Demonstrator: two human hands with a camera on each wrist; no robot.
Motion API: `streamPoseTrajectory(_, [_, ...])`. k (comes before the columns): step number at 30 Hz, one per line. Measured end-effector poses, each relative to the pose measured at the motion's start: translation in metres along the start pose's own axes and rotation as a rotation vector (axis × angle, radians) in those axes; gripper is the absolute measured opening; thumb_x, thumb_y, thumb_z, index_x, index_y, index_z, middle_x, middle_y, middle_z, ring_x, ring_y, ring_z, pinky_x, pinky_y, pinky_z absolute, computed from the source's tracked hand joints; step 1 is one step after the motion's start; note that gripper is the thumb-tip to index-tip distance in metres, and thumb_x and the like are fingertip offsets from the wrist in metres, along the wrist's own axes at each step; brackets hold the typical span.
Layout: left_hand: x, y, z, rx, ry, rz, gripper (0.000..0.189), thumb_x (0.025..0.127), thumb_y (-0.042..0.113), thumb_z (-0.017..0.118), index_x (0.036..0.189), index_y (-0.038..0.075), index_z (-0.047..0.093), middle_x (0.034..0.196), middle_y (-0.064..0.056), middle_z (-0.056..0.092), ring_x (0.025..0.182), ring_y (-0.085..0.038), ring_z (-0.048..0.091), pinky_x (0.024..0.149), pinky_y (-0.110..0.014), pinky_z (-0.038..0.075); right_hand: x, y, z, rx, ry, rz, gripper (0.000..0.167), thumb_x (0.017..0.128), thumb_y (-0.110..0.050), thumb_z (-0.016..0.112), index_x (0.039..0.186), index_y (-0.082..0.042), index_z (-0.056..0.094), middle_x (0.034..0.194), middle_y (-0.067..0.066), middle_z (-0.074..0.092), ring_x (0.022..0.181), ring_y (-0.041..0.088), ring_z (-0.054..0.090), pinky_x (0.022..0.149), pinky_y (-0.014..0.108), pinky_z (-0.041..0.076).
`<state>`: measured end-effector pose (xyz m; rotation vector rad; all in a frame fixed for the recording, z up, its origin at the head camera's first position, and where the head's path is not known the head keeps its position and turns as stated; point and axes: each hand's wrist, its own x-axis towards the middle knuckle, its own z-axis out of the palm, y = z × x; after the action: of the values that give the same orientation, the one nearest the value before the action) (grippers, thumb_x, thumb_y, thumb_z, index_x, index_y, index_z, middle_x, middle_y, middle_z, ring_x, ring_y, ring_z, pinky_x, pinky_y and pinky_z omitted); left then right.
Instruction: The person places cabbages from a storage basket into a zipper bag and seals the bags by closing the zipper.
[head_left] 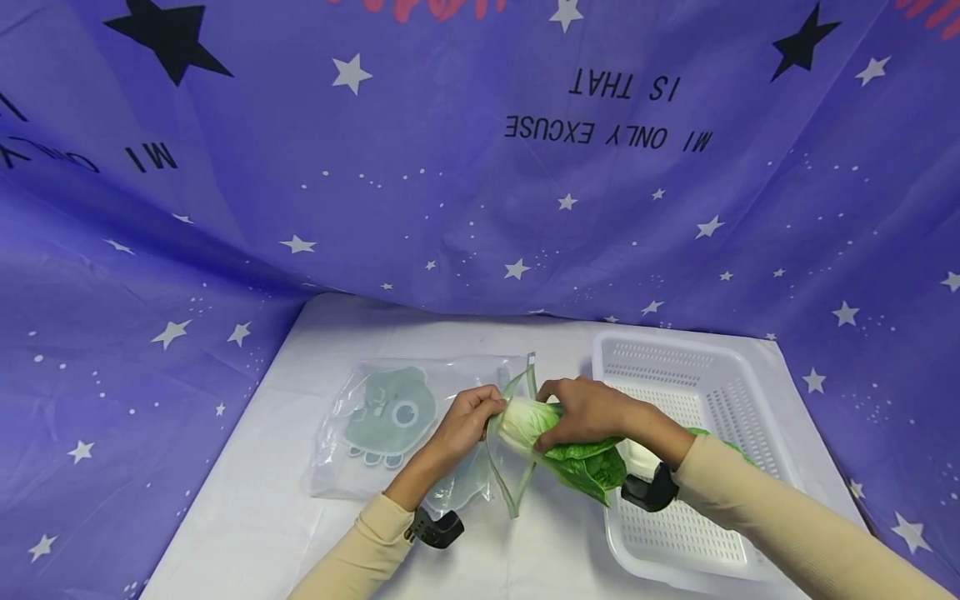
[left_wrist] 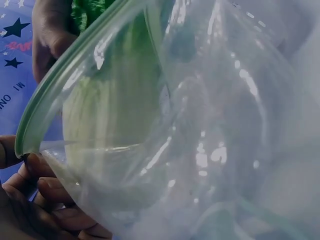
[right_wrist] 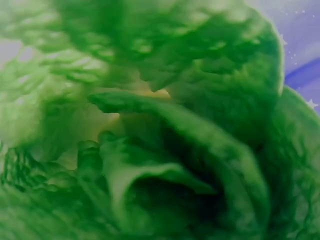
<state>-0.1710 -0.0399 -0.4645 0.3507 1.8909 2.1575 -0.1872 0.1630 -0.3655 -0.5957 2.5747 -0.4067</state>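
My right hand (head_left: pixel 588 410) grips a napa cabbage (head_left: pixel 581 467) around its middle. Its pale base points left and sits in the mouth of a clear zip bag (head_left: pixel 337 467) with a green rim. My left hand (head_left: pixel 471 417) pinches that rim with thumb and fingers. In the left wrist view the cabbage's base (left_wrist: pixel 107 115) shows through the plastic, and the left fingers (left_wrist: pixel 52 190) hold the rim's lower end. Crinkled green leaves (right_wrist: pixel 200 100) fill the right wrist view and hide the right hand there.
On the right stands a white perforated basket (head_left: pixel 617 533). Inside it lies another vegetable with a pale body and green leaves (head_left: pixel 738 450), partly hidden by my right arm. The white table (head_left: pixel 247 500) meets a purple star-printed cloth (head_left: pixel 450 208) behind and at both sides.
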Motion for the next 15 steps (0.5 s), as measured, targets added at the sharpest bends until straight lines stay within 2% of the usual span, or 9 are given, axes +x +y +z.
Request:
streamPoseTrajectory(3, [0.0008,0.001,-0.0008,-0.007,-0.024,-0.007,0.025,0.098,0.004,0.05,0.079,-0.013,0.045,0.056,0.004,0.032,0.048,-0.008,0.028,0.046,-0.021,0.024,0.001,-0.0003,0.0018,-0.006,-0.002,0.007,0.061,0.065,-0.049,0.085,0.11,-0.013,0.063,0.088,-0.003,0.064,0.081,0.016,0.058,0.072,0.037,0.05])
streamPoseTrajectory(9, [0.0024,0.0041,-0.0006,0.01,-0.086,-0.02,0.027,0.099,0.002,0.045,0.081,-0.017,0.042,0.055,0.004,0.031,0.049,-0.01,0.03,0.048,-0.022,0.027,0.0026,-0.006,0.0069,-0.036,0.004,0.025,0.061,0.065,-0.048,0.086,0.106,-0.011,0.062,0.087,-0.002,0.064,0.081,0.016,0.058,0.069,0.038,0.049])
streamPoseTrajectory(15, [0.0019,0.0049,0.0011,0.002,-0.071,-0.011,0.026,0.099,0.005,0.048,0.079,-0.013,0.044,0.056,0.005,0.032,0.05,-0.008,0.031,0.048,-0.022,0.027,0.003,-0.008,0.0084,0.016,0.026,0.056,0.061,0.064,-0.047,0.087,0.106,-0.011,0.061,0.088,-0.001,0.064,0.08,0.016,0.058,0.072,0.039,0.049])
